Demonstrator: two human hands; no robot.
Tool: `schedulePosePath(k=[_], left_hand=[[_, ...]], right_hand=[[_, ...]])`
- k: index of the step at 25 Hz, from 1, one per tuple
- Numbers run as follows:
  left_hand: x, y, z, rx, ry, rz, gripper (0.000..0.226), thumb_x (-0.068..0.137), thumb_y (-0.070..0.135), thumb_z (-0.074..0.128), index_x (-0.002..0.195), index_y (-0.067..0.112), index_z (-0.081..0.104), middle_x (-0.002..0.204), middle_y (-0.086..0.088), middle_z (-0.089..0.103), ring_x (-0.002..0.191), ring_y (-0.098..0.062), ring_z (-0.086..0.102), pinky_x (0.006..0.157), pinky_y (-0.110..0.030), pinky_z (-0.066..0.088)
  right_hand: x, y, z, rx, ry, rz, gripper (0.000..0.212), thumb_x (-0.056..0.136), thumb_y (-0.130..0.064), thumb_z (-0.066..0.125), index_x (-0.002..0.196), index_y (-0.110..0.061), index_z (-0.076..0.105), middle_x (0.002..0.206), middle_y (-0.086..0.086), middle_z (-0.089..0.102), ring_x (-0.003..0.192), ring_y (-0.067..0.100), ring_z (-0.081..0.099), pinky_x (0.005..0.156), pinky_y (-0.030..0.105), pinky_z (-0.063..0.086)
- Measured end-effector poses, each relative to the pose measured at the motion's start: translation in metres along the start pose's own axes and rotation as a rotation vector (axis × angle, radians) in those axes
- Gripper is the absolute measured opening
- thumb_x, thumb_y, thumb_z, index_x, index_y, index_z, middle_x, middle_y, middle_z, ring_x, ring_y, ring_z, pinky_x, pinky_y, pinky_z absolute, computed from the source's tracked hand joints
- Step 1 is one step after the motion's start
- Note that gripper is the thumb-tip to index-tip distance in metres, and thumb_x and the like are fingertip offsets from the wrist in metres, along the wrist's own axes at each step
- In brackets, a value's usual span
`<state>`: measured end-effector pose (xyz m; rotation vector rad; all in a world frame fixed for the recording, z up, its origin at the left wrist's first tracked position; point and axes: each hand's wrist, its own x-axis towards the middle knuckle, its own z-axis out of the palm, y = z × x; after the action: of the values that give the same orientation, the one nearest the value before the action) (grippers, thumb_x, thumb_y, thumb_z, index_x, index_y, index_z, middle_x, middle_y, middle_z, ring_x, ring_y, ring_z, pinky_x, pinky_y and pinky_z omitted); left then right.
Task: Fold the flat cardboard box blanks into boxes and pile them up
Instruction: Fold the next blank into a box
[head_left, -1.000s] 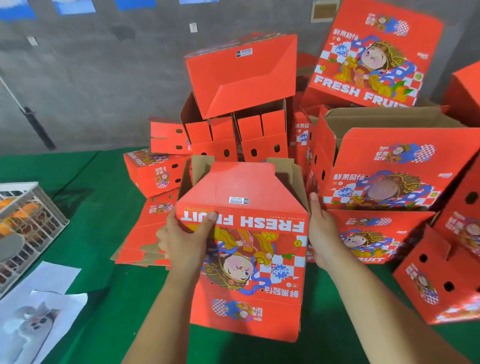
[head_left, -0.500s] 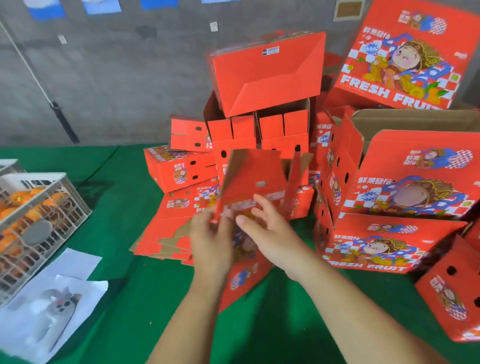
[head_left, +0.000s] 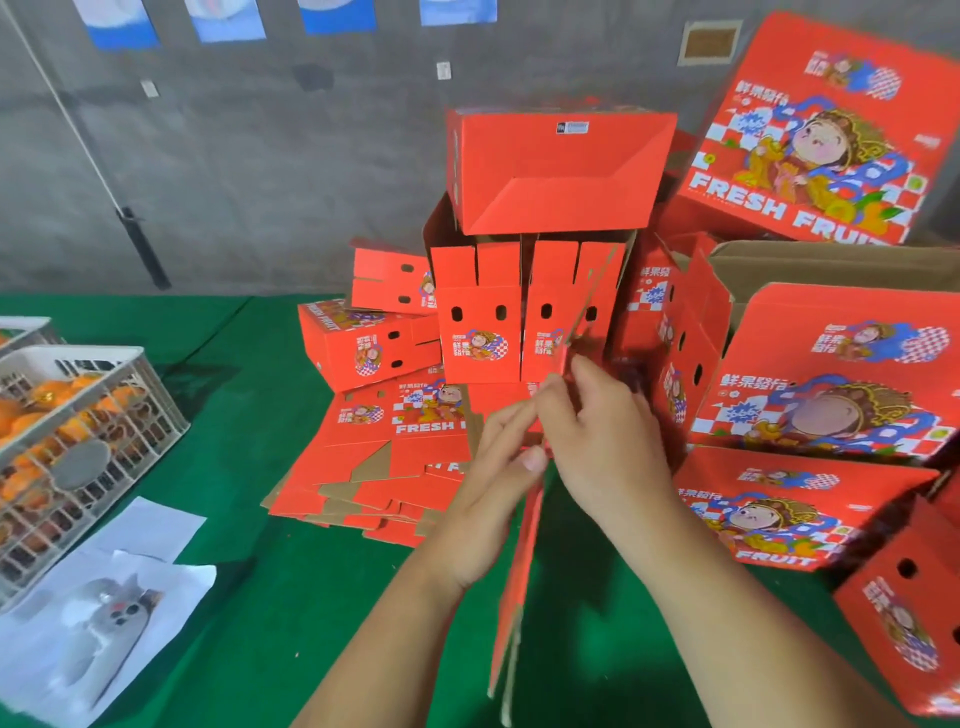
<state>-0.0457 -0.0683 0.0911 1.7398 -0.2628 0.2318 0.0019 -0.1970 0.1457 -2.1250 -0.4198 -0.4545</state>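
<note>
Head view. Both hands are holding one red cardboard blank (head_left: 524, 540) edge-on to the camera, so it is showing only as a thin, tall sliver with a brown corrugated edge; its upper part is blurred. The left hand (head_left: 488, 499) is gripping it from the left, thumb pressing on the near side. The right hand (head_left: 602, 441) is lying against its right side, fingers curling over the top edge. Beneath and to the left, a flat stack of blanks (head_left: 374, 467) is lying on the green felt-like tablecloth (head_left: 291, 597), glossy red print over raw brown board. Behind, folded boxes (head_left: 550, 176) are sitting piled against a grey concrete wall (head_left: 260, 156). At far left, a white lattice plastic crate (head_left: 104, 415) is holding oranges, with white paper sheets (head_left: 104, 613) just in front of it.

Against half a second ago: the blank is standing narrower to the lens and the hands are sitting closer together.
</note>
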Motion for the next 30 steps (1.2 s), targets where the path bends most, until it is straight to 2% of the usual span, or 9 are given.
schedulePosePath(k=[3,7,9,11,13,18,22,26,30], left_hand=[[0.011,-0.026,-0.004,0.18,0.045,-0.029,0.062,0.099,0.068,0.045,0.157,0.049,0.032,0.161,0.02,0.033,0.155,-0.004,0.019,0.127,-0.037,0.018],[0.012,-0.075,-0.024,0.367,0.342,-0.371,0.099,0.096,0.05,0.067,0.166,0.018,0.005,0.167,-0.025,0.019,0.159,-0.027,0.011,0.128,-0.041,0.013],[0.009,-0.089,-0.043,0.202,0.527,-0.359,0.097,0.093,0.046,0.073,0.164,0.016,0.014,0.16,-0.009,0.04,0.15,-0.027,0.033,0.123,-0.045,0.027],[0.007,-0.099,-0.056,-0.06,0.584,-0.396,0.1,0.095,0.044,0.072,0.165,0.026,0.003,0.146,0.018,0.047,0.138,-0.013,0.045,0.116,-0.037,0.033],[-0.002,-0.113,-0.063,-0.125,0.608,-0.495,0.098,0.097,0.045,0.066,0.164,0.027,-0.002,0.139,0.016,0.043,0.134,-0.012,0.047,0.107,-0.032,0.035],[-0.03,-0.136,-0.078,-0.242,0.58,-0.505,0.049,0.092,0.052,0.07,0.131,0.026,0.055,0.107,-0.016,0.07,0.069,-0.021,0.069,0.071,-0.035,0.055],[-0.032,-0.128,-0.074,-0.261,0.617,-0.472,0.038,0.084,0.06,0.068,0.114,0.037,0.065,0.105,-0.023,0.073,0.071,-0.03,0.069,0.076,-0.041,0.058],[-0.033,-0.112,-0.057,-0.219,0.614,-0.485,0.067,0.077,0.073,0.065,0.125,0.027,0.06,0.113,-0.012,0.069,0.088,-0.024,0.072,0.085,-0.042,0.057],[-0.029,-0.103,-0.037,-0.183,0.478,-0.466,0.063,0.084,0.082,0.053,0.127,0.037,0.054,0.107,0.02,0.072,0.088,0.006,0.071,0.08,-0.027,0.048]], right_hand=[[0.006,0.013,-0.026,0.103,0.011,-0.116,0.028,0.097,-0.033,0.04,0.083,-0.015,0.056,0.059,-0.006,0.05,0.057,0.016,0.044,0.057,0.036,0.041],[0.012,0.056,-0.059,0.485,-0.069,0.118,0.037,0.106,-0.015,0.049,0.093,-0.033,0.078,0.08,-0.02,0.072,0.074,-0.008,0.061,0.076,0.013,0.049],[0.011,0.084,-0.061,0.652,-0.037,0.336,0.03,0.107,-0.013,0.049,0.102,-0.025,0.077,0.103,-0.009,0.076,0.088,-0.004,0.069,0.088,0.018,0.055],[0.009,0.109,-0.055,0.671,0.01,0.447,0.023,0.108,-0.014,0.05,0.123,-0.017,0.067,0.11,-0.008,0.07,0.08,-0.017,0.065,0.074,0.001,0.048],[0.003,0.129,-0.045,0.706,0.055,0.552,0.029,0.107,-0.015,0.051,0.135,-0.012,0.058,0.11,-0.015,0.069,0.075,-0.026,0.06,0.066,-0.005,0.042],[-0.007,0.162,-0.037,0.87,0.027,0.754,0.021,0.103,-0.019,0.058,0.099,-0.022,0.078,0.112,0.008,0.077,0.095,0.016,0.075,0.088,0.037,0.055],[-0.002,0.161,-0.023,0.293,0.039,0.656,0.025,0.101,-0.038,0.043,0.103,-0.029,0.066,0.118,0.008,0.068,0.105,0.03,0.062,0.086,0.039,0.045],[0.01,0.145,-0.001,0.348,-0.092,0.764,0.053,0.108,-0.053,0.032,0.154,-0.03,0.044,0.157,0.005,0.048,0.139,0.025,0.047,0.115,0.041,0.036],[0.005,0.122,0.008,0.586,-0.243,0.965,0.072,0.09,-0.083,0.044,0.125,-0.024,0.066,0.11,0.009,0.078,0.104,0.03,0.073,0.078,0.038,0.056]])
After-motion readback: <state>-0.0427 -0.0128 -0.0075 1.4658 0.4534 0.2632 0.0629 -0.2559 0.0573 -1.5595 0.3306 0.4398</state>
